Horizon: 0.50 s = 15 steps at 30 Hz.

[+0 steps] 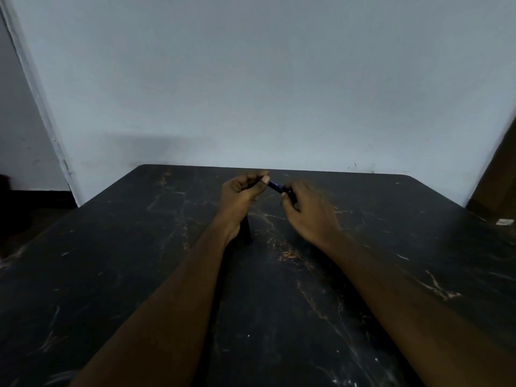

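While left hand [242, 191] and right hand [305, 209] pinch its ends over the black marbled table [134, 275], the slim blue pen-like stick [275, 186] seems light, stiff.

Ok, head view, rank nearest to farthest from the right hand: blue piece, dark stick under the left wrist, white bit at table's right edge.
1. blue piece: pinched by the right hand, between it and the left hand.
2. dark stick: leftward, under the left wrist.
3. white bit: far right, at the table edge.
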### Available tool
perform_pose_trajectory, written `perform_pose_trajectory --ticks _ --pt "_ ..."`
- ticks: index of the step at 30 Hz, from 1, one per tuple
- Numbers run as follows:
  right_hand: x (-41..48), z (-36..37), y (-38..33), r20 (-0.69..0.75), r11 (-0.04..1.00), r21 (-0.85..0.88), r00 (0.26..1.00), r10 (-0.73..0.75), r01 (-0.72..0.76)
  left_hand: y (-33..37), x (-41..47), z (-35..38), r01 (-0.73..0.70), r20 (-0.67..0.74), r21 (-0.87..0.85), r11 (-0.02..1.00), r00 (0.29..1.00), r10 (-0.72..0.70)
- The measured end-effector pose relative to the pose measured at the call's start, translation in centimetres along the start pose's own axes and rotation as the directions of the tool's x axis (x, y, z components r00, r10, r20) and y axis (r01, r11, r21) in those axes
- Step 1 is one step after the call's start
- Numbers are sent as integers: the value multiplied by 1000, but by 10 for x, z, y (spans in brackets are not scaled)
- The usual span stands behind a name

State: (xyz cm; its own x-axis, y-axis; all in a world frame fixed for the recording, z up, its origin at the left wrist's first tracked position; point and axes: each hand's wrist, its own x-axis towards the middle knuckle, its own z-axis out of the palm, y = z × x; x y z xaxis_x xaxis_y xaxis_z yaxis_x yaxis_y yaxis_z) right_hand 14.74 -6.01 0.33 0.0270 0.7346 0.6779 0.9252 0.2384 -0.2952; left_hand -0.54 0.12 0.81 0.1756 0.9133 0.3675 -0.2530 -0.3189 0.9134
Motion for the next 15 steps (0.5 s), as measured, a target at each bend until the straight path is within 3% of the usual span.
perform_pose_trajectory --ticks 15 --pt "0 -4 -2 -20 998 -43 999 -39 38 0 1 1 5 33 -23 1000 999 -4"
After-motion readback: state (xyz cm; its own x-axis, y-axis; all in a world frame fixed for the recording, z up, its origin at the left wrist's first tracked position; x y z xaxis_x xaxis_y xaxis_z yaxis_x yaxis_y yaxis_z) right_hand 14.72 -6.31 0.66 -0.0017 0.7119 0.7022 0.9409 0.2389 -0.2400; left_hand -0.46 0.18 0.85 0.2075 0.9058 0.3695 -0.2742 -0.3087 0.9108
